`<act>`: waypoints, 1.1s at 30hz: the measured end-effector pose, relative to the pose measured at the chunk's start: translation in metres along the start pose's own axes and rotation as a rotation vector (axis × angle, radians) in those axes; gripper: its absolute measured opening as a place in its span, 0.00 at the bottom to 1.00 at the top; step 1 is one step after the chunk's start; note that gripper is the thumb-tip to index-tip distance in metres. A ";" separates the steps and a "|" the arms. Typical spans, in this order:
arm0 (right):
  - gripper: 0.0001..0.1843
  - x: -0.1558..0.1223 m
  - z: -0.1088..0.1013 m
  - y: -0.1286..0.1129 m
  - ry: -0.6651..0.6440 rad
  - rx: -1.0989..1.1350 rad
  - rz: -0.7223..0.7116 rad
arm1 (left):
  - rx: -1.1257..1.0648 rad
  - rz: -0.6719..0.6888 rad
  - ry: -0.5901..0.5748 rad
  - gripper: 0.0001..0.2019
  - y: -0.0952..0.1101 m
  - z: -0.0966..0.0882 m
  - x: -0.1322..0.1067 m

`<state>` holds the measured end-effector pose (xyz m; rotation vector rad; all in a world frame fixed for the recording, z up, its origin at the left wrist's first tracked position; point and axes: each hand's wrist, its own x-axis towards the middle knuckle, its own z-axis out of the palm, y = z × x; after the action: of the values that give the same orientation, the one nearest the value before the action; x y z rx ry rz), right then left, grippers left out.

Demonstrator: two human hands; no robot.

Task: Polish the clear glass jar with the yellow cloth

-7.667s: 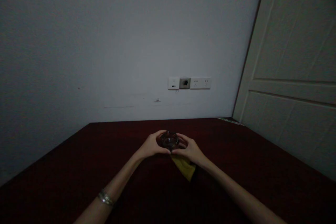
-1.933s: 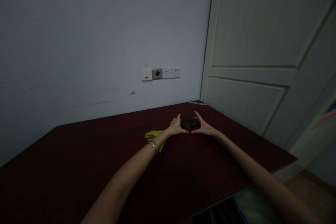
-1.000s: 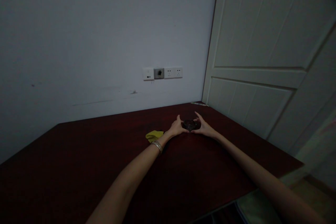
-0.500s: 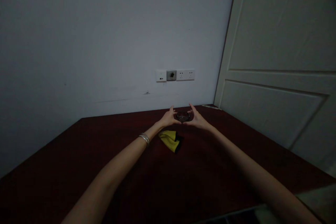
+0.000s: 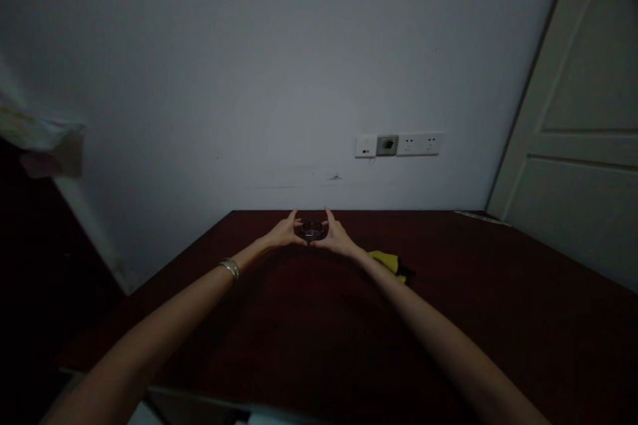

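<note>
A small round dark glass dish [image 5: 312,232], which looks like an ashtray, is at the far part of the dark red tabletop [image 5: 299,319]. My left hand [image 5: 285,232] curves around its left side, thumb at the near edge and fingers toward the back. On the opposite side, my right hand [image 5: 337,237] cups it the same way. Both thumbs almost meet in front of the dish. Whether it rests on the table or is slightly raised, I cannot tell. A yellow and black cloth [image 5: 383,259] lies crumpled beyond my right forearm, which partly covers it.
Behind the table rises a pale wall [image 5: 279,80] with a row of sockets [image 5: 419,144]. A white panelled door [image 5: 588,192] stands at the right. A thin pale strip [image 5: 481,218] lies by the back right edge. Some papers [image 5: 50,143] show at far left.
Both hands have shifted left with the dish, away from the cloth, which now sits on the right of it. My view has turned left, bringing the table's left side into sight.
</note>
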<state>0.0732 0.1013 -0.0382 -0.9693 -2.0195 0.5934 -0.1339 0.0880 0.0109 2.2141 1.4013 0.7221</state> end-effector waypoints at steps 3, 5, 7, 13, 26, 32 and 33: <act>0.68 0.002 0.031 -0.010 -0.006 -0.036 0.040 | 0.005 -0.028 -0.007 0.62 -0.027 -0.008 -0.021; 0.68 0.001 0.045 -0.013 -0.029 -0.050 0.051 | 0.004 -0.041 -0.015 0.62 -0.040 -0.009 -0.031; 0.67 -0.001 0.054 -0.013 -0.054 -0.061 0.056 | -0.002 -0.053 -0.026 0.62 -0.049 -0.007 -0.038; 0.67 -0.014 0.063 -0.011 -0.089 -0.092 0.088 | -0.030 -0.068 -0.072 0.63 -0.063 0.004 -0.043; 0.65 -0.022 0.063 -0.010 -0.102 -0.102 0.106 | -0.016 -0.086 -0.111 0.64 -0.065 0.013 -0.039; 0.64 -0.030 0.057 -0.008 -0.134 -0.095 0.044 | 0.020 -0.107 -0.196 0.60 -0.058 0.005 -0.040; 0.62 -0.033 0.052 -0.008 -0.141 -0.095 0.022 | 0.030 -0.113 -0.204 0.59 -0.055 0.002 -0.041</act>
<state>0.0396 0.0667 -0.0776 -1.0324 -2.1809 0.5972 -0.1853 0.0728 -0.0312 2.1431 1.4278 0.4259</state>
